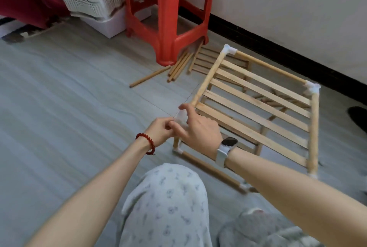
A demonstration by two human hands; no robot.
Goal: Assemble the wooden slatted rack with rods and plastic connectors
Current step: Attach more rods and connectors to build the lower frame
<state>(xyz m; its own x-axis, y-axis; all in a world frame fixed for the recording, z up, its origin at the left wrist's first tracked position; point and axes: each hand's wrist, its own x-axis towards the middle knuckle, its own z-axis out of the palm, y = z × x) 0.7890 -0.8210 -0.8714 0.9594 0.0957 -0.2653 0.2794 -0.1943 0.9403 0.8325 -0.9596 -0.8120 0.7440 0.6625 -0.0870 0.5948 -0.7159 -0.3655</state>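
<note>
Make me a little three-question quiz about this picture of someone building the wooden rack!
1. True or false: both hands are working at the near-left corner of the rack.
2. Where do the loose rods lie? A) under the stool B) on top of the rack C) in the person's lap
3. Fill in: the left hand has a red ______ on its wrist.

Key
1. True: the left hand and right hand meet at the white connector on that corner.
2. A
3. bracelet
</note>
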